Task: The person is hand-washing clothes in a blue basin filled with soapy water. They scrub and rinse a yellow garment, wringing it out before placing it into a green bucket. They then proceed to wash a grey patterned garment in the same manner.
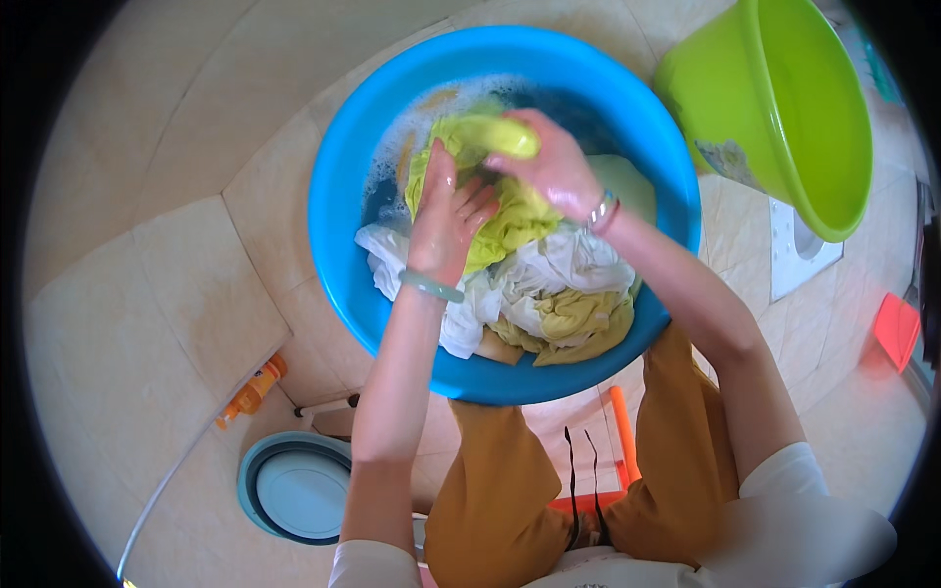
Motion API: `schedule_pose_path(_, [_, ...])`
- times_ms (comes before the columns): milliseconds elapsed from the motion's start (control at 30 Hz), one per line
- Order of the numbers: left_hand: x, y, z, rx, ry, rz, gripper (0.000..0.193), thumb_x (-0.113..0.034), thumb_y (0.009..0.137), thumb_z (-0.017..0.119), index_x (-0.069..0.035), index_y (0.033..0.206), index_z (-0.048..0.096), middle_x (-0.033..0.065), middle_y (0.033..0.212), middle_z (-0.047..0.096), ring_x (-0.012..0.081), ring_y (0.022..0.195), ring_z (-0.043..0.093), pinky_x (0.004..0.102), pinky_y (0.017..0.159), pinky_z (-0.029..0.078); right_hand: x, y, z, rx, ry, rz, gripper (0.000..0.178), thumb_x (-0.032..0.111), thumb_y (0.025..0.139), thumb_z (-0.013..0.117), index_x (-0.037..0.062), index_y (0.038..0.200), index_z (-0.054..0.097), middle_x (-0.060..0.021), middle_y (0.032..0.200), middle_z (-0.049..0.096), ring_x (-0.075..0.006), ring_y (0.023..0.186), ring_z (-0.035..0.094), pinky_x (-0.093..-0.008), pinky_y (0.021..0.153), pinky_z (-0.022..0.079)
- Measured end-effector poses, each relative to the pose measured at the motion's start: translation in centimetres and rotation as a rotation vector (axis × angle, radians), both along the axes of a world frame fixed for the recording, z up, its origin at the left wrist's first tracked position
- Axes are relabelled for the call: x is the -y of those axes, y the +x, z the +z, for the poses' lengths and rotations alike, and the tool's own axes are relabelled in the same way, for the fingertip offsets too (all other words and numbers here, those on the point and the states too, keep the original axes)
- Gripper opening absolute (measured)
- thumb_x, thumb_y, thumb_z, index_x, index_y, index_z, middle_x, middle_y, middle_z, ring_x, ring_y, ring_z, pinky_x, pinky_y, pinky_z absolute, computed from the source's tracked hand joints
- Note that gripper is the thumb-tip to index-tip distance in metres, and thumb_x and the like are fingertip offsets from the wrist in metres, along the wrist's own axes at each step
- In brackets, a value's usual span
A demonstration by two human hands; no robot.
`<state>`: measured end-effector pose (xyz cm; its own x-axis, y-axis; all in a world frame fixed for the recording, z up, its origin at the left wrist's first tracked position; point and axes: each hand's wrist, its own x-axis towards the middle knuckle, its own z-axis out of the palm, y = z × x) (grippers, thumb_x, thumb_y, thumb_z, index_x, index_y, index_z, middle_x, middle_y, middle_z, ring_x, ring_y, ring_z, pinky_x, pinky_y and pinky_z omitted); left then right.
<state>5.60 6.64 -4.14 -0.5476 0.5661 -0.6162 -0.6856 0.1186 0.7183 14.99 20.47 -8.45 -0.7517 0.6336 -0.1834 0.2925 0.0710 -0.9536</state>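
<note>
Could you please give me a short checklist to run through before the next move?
1. Right hand holding the yellow-green oblong object: ok.
2. What that object is: cannot tell, motion blurs it.
3. Left hand open, by the yellow-green cloth: ok.
4. White cloth inside the blue basin: ok.
5. Foam on the water: ok.
6. Wrists bare: not ok, pale green bangle on the left.

Green bucket (720,103) upper right, near white fixture (787,277). Orange bottle (253,390) lower left, near grey-blue basin (304,490). Tiled floor (167,294).
</note>
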Motion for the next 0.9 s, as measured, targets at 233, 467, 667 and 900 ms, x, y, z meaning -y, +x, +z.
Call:
schedule_pose_path(233, [-1.5, -2.3, -2.5, 0.709, 0.689, -0.025, 0.06, -0.06, 0.091, 0.054, -0.006, 0.117, 0.054, 0.0098, 0.11, 0.058, 0.0158, 0.09, 0.052, 0.0242, 0.062, 0.045, 9.2, 2.1, 9.1, -0.237, 0.431, 0.395, 0.027, 0.031, 0.073, 0.075, 0.0122, 0.089, 0.062, -0.0065, 0.093, 0.054, -0.0244, 0.084, 0.062, -0.0364, 0.062, 0.052])
schedule_pose_path(467, [-1.7, 0.0, -0.9, 0.368, 0.312, 0.127, 0.049, -0.056, 0.094, 0.052, -0.01, 0.111, 0.054, 0.0038, 0.095, 0.057, 0.0167, 0.081, 0.056, 0.0306, 0.066, 0.047, 7.8, -0.4, 7.4, -0.406, 0.765, 0.105, 0.022, 0.028, 0.072, 0.076, 0.0162, 0.073, 0.057, -0.0001, 0.075, 0.049, -0.0158, 0.056, 0.057, -0.0295, 0.045, 0.045])
schedule_pose_path(667, [-0.9, 1.5, -2.7, 0.08, 0.174, 0.374, 0.036, -0.03, 0.099, 0.051, -0.008, 0.128, 0.051, 0.0073, 0.106, 0.062, 0.0167, 0.095, 0.06, 0.0317, 0.081, 0.051, 5.4, -1.6, 4.1, -0.304, 0.608, 0.115, 0.011, 0.023, 0.077, 0.067, 0.0122, 0.076, 0.063, -0.0072, 0.077, 0.062, -0.0277, 0.064, 0.064, -0.0375, 0.059, 0.054])
schedule_pose_path(900, [-2.6, 2.4, -4.8, 0.069, -0.017, 0.376, 0.047, -0.037, 0.099, 0.05, -0.004, 0.131, 0.049, 0.0113, 0.124, 0.058, 0.0237, 0.115, 0.056, 0.0381, 0.103, 0.041, -2.5, -0.7, -5.2, 0.538, 0.245, -0.065, 0.04, 0.044, 0.091, 0.054, 0.0063, 0.087, 0.067, -0.0228, 0.085, 0.068, -0.039, 0.086, 0.066, -0.0479, 0.078, 0.053])
